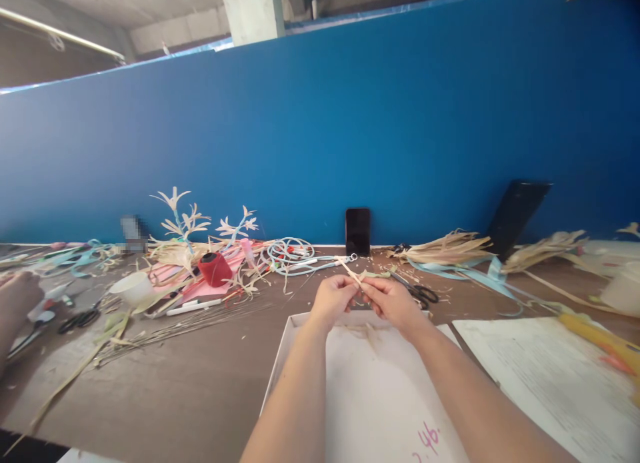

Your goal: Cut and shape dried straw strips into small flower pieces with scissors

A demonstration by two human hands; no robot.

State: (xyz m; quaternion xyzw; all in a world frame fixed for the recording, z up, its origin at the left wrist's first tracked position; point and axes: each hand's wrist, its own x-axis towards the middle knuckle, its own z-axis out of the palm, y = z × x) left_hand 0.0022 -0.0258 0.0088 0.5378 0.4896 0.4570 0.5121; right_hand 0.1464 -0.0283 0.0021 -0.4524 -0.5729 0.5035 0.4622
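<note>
My left hand [332, 299] and my right hand [391, 299] meet over the far end of a shallow white box [385, 390]. Fingers and thumbs of both are pinched together on a narrow pale strip of dried plant leaf [352, 271], which sticks up and to the left from between them. Its lower part is hidden by the fingers. A few loose pale fibres [371, 335] lie in the box below, and pink handwriting shows on its near part. Just right of my right hand, black-handled scissors [425, 294] rest on the table.
A phone [357, 231] stands against the blue partition [320, 130]. Coiled light-blue cord [290, 255], a red object [215, 270] and leaf-strip flowers [185, 220] are on the left. Dried strip bundles [450, 246] and papers [545, 363] are on the right. Another person's hand [20, 296] is far left.
</note>
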